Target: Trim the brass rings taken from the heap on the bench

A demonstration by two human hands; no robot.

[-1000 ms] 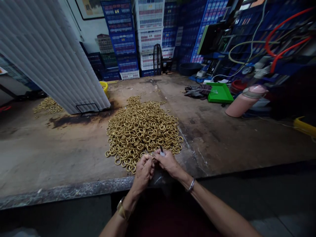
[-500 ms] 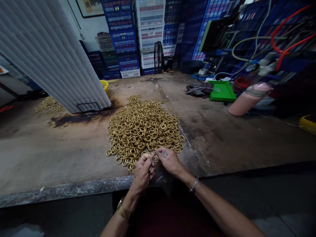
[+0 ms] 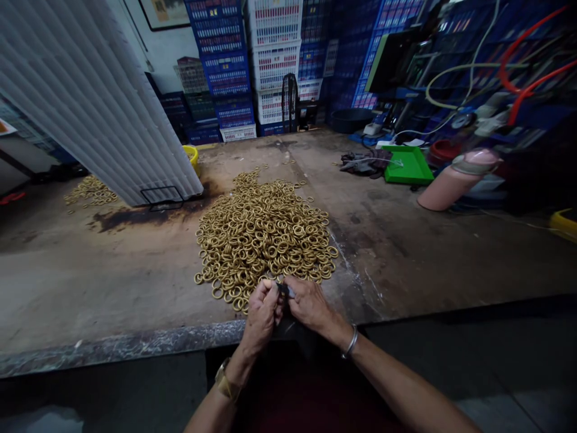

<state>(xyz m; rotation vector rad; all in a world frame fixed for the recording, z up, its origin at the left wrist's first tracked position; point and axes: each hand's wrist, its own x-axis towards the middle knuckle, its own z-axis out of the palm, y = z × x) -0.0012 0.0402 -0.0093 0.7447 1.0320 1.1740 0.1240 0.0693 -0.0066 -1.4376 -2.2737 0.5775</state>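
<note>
While both hands meet at the near edge of the table, the left hand has its fingers curled in and its thumb pressed towards the forefinger; whatever it may have hold of is too small and too hidden to make out. Just beside it, the right hand is closed around a small grey and dark tool, whose dark part points at the left fingertips. A watch sits on the left wrist, a silvery bracelet on the right.

Right beyond the fingers lies a broad pile of gold-coloured rings, heaped in the middle and thinning to loose single rings at its borders, a few of them lying apart towards the back. Left of the pile, a tall ribbed white panel leans over the table with a black wire stand at its foot, a dark stain near it, and a smaller heap of rings on its far side. A yellow bowl shows partly behind the panel.

To the right are a green tray, a dark crumpled cloth next to it and a tilted pink bottle. Blue crates and white crates stand stacked at the back.
</note>
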